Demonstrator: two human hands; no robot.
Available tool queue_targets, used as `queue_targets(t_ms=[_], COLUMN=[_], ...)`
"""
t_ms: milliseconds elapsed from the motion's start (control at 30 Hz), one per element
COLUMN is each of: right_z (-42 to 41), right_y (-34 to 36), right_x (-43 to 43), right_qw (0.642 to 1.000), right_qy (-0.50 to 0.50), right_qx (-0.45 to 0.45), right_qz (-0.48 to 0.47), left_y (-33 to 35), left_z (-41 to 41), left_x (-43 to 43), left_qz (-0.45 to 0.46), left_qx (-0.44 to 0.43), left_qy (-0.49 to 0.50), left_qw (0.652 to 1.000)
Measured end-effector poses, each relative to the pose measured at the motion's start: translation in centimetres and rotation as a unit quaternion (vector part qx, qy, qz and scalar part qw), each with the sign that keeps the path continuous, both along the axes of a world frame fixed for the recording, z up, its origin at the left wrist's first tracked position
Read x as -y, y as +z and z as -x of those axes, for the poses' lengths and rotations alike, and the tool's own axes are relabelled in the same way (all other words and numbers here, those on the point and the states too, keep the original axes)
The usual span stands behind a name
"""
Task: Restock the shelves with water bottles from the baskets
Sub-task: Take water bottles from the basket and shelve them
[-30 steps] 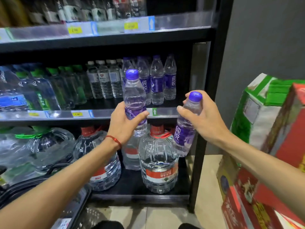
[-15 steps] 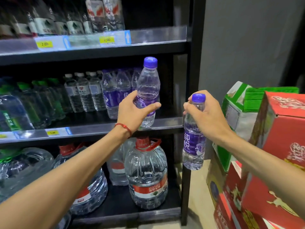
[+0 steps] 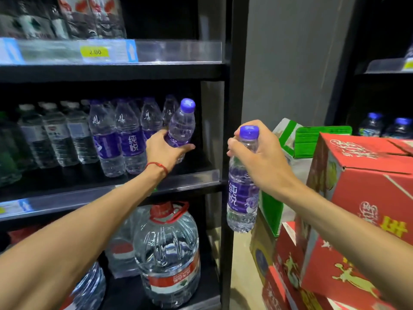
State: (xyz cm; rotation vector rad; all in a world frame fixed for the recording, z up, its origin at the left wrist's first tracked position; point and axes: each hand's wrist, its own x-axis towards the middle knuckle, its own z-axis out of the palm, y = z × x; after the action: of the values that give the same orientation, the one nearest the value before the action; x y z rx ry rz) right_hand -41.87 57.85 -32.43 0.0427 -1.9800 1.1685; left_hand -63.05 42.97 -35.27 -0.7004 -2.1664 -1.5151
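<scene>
On the middle shelf (image 3: pixel 190 177), white-capped bottles (image 3: pixel 55 135) stand left of a row of purple-labelled water bottles (image 3: pixel 129 139). The left hand (image 3: pixel 165 151) grips a purple-capped bottle (image 3: pixel 182 124), tilted, at the row's right end. A large jug (image 3: pixel 167 253) with a red handle sits on the shelf below. In front of the black upright (image 3: pixel 232 108), the right hand (image 3: pixel 261 157) holds a second purple-capped bottle (image 3: pixel 242 198) by its neck, outside the shelving, beside a green carton (image 3: pixel 288 142) and red cartons (image 3: pixel 362 175)
</scene>
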Motion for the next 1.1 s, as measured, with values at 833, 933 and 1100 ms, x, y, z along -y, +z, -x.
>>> queue_targets(t_ms=[833, 933, 1100], right_z=[0.2, 0.2, 0.2], right_y=[-1.9, -1.9, -2.3], right_x=[0.4, 0.3, 0.2], right_qw=[0.998, 0.998, 0.998], right_qy=[0.050, 0.047, 0.047], right_qx=[0.029, 0.032, 0.040], right_qz=[0.022, 0.019, 0.018], left_y=[-1.3, -1.0, -0.9], left_z=[2.2, 2.2, 1.6], left_x=[-4.0, -4.3, -4.9], left_qz=[0.095, 0.056, -0.035], left_qx=[0.042, 0.066, 0.093], left_qy=[0.159, 0.169, 0.210], left_qw=[0.982, 0.982, 0.973])
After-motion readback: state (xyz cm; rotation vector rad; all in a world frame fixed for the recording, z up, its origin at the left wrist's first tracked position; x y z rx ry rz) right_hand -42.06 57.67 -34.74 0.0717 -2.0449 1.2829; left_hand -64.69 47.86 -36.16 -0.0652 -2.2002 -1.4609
